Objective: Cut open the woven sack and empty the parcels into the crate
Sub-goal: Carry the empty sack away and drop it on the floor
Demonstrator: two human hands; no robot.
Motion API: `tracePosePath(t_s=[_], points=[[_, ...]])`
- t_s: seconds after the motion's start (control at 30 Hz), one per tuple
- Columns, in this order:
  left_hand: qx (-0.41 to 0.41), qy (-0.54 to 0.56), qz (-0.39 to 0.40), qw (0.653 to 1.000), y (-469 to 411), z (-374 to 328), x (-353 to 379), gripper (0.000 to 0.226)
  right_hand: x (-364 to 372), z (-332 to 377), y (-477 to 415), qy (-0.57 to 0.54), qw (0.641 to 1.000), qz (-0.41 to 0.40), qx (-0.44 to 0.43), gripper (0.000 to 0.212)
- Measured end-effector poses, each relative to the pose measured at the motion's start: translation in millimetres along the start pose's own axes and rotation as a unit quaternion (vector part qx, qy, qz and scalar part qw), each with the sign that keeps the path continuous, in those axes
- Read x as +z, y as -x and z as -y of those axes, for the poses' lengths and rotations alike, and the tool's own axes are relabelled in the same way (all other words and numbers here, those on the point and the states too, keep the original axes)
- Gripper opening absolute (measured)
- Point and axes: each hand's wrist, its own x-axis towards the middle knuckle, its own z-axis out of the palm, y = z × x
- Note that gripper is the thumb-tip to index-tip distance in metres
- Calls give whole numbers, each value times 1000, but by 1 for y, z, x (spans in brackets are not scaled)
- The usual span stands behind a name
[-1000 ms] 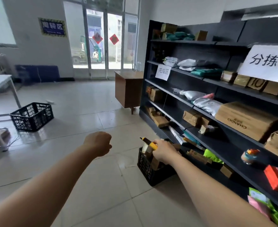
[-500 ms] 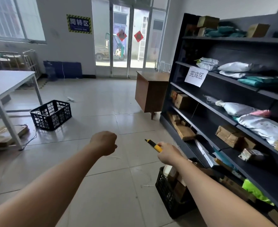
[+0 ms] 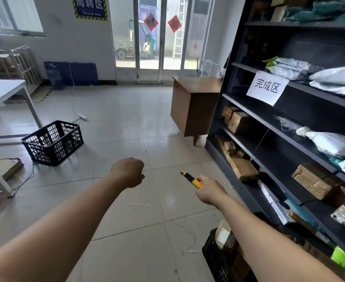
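My right hand (image 3: 209, 192) grips a yellow and black utility knife (image 3: 192, 180), its tip pointing up and left over the tiled floor. My left hand (image 3: 128, 171) is held out in a fist with nothing in it. A black plastic crate (image 3: 216, 259) holding parcels stands on the floor at the lower right, partly hidden by my right forearm. An empty black crate (image 3: 52, 142) sits on the floor at the left, beside the white table. No woven sack is in view.
A tall black shelf unit (image 3: 269, 123) full of boxes and mailer bags lines the right side. A brown wooden desk (image 3: 194, 104) stands beyond it. A white table (image 3: 2, 92) is at the left, with glass doors (image 3: 157, 39) at the back. Cables trail on the floor.
The view has swung left and moved along the shelf. The parcel crate has slid from below my right hand toward the bottom right edge. Both hands keep their pose.
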Motion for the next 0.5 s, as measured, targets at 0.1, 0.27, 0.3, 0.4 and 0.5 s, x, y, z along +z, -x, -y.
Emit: tracePosePath(t_s=[0.1,0.27,0.3,0.4,0.5], points=[[-8,2,7,1000,-59,-6,-5,38,-14,-5,-63,-6,1000,1,-1,36],[-21,5,7,1000,-156,-22,-27,37,-53,-11,-168,-11,1000,7,-7,38],[-23,5,3,1000,-174,-25,-33,37,-61,-12,-189,-9,1000,4,-8,38],[-24,5,5,1000,-226,-35,-49,38,-82,-12,-245,1,1000,-4,-6,34],[-24,5,4,1000,-284,-39,-59,38,-96,-13,-303,-4,1000,-5,-5,32]])
